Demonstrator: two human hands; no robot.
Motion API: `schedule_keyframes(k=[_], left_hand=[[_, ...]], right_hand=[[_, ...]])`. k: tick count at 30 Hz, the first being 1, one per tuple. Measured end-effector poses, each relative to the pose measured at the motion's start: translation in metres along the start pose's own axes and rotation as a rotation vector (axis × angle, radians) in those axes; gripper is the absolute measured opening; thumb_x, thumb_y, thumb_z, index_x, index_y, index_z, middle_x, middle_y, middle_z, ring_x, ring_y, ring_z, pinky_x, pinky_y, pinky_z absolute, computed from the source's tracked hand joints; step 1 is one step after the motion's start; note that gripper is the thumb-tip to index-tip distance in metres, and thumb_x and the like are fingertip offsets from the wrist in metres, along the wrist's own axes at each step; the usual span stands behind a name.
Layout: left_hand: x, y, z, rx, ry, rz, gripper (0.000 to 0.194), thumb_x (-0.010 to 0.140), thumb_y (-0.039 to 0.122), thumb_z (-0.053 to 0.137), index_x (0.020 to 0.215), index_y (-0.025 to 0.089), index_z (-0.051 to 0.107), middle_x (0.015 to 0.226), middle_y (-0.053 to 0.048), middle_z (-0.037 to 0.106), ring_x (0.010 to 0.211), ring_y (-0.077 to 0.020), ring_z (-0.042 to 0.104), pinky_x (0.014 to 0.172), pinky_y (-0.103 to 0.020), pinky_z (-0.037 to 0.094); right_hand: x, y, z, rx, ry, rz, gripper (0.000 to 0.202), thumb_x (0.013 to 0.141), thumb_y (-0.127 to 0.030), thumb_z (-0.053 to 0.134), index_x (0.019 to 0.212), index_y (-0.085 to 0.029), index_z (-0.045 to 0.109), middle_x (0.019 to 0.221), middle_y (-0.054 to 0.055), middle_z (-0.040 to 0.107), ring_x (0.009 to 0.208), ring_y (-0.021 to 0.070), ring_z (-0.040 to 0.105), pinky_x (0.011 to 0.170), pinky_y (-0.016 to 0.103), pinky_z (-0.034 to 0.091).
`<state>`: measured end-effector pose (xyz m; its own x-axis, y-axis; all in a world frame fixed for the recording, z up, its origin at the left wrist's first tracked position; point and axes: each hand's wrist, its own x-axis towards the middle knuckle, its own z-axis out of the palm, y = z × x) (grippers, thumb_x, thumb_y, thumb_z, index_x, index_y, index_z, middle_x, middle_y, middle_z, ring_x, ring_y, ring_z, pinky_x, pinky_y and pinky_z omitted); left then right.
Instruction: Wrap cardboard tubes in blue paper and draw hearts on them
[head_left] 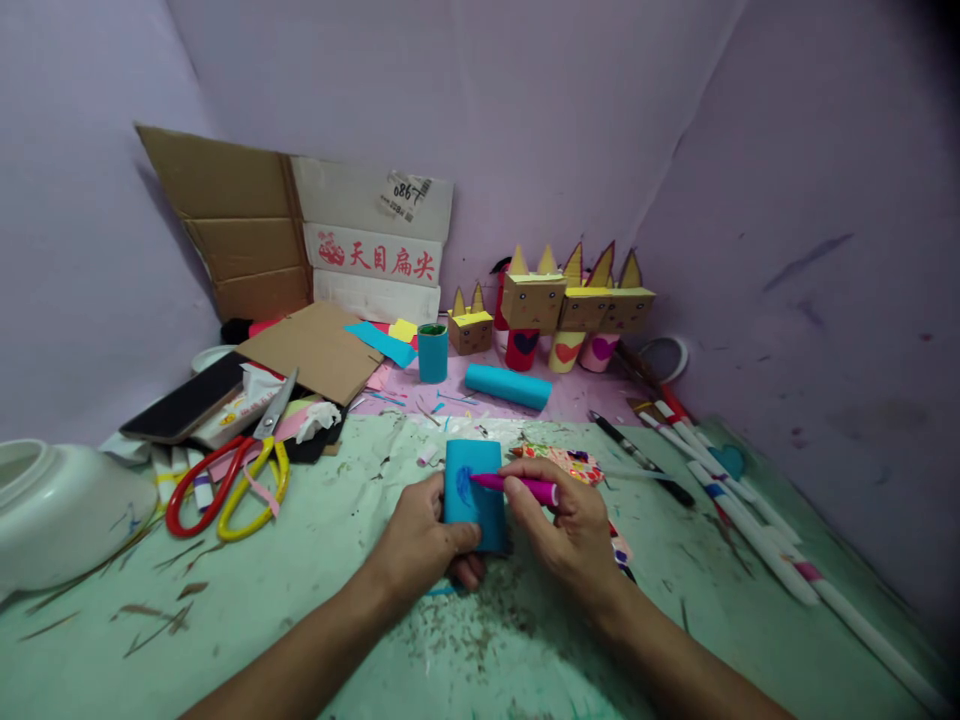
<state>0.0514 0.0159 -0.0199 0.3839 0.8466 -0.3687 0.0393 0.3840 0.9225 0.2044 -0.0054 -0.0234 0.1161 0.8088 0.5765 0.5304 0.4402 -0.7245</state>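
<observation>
Head-worn view, forward and down

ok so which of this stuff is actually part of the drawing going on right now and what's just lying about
In use:
- blue tube, held by the left hand
- magenta marker, in the right hand, tip at the tube's blue scribble

Apparently just lying about:
- red-and-yellow-handled scissors
- brown cardboard sheet
- opened carton

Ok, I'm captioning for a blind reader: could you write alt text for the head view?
A person's left hand holds a blue tube while the right hand holds a magenta pen to a dark blue mark on it. Behind stand box-headed figures with pointed ears; scissors lie at the picture's left.
</observation>
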Motion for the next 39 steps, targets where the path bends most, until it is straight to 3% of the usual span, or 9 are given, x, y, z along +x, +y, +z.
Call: schedule_keyframes(k=[5,11,16,21,32,39], left_hand=[[0.0012,-0.0028,-0.0014,-0.026,-0.013,0.020,0.039,0.058,0.013,0.064,0.096,0.010,0.056,0.049,-0.001,0.063,0.038,-0.0158,0.058,0.038,-0.023,0.047],[0.0003,-0.0003,-0.0011,-0.007,-0.013,0.004,0.040,0.059,0.012,0.063,0.099,0.010,0.056,0.047,0.000,0.063,0.037,-0.0151,0.057,0.038,-0.023,0.047],[0.0007,0.0000,-0.0002,-0.006,0.002,0.001,0.039,0.057,0.011,0.062,0.095,0.011,0.055,0.047,0.001,0.063,0.038,-0.0156,0.058,0.038,-0.024,0.048],[0.0012,-0.0024,-0.0005,-0.011,0.000,0.009,0.038,0.058,0.011,0.062,0.096,0.012,0.056,0.048,0.001,0.063,0.038,-0.0156,0.058,0.038,-0.024,0.047],[0.0004,0.0007,-0.0001,-0.010,-0.010,0.001,0.039,0.058,0.013,0.063,0.096,0.011,0.054,0.047,0.000,0.063,0.038,-0.0157,0.058,0.039,-0.025,0.048],[0.0001,0.0011,-0.0001,-0.001,-0.004,-0.008,0.041,0.059,0.014,0.062,0.099,0.010,0.053,0.048,0.000,0.063,0.038,-0.0155,0.058,0.039,-0.024,0.047]], right_hand=[[-0.0008,-0.0030,-0.0008,0.006,-0.070,-0.011,0.014,0.081,-0.022,0.055,0.072,-0.021,0.066,0.062,0.000,0.071,0.055,0.0149,0.065,0.054,0.024,0.051],[-0.0007,-0.0010,0.0007,0.014,-0.013,-0.022,0.013,0.083,-0.023,0.056,0.082,-0.020,0.068,0.073,0.002,0.074,0.065,0.0161,0.068,0.060,0.025,0.053],[-0.0008,-0.0028,0.0000,0.008,-0.077,-0.027,0.013,0.082,-0.021,0.055,0.074,-0.021,0.066,0.065,0.000,0.072,0.058,0.0149,0.066,0.056,0.024,0.052],[-0.0008,-0.0031,0.0010,0.022,-0.045,-0.025,0.012,0.082,-0.022,0.056,0.079,-0.021,0.068,0.071,0.002,0.074,0.062,0.0164,0.069,0.058,0.025,0.053],[-0.0004,-0.0033,0.0000,0.014,-0.058,-0.040,0.012,0.080,-0.020,0.056,0.073,-0.020,0.066,0.064,0.000,0.072,0.056,0.0144,0.066,0.054,0.023,0.051],[0.0005,0.0009,0.0015,-0.015,0.009,-0.015,0.012,0.083,-0.023,0.056,0.080,-0.021,0.067,0.071,0.001,0.072,0.064,0.0160,0.067,0.061,0.025,0.052]])
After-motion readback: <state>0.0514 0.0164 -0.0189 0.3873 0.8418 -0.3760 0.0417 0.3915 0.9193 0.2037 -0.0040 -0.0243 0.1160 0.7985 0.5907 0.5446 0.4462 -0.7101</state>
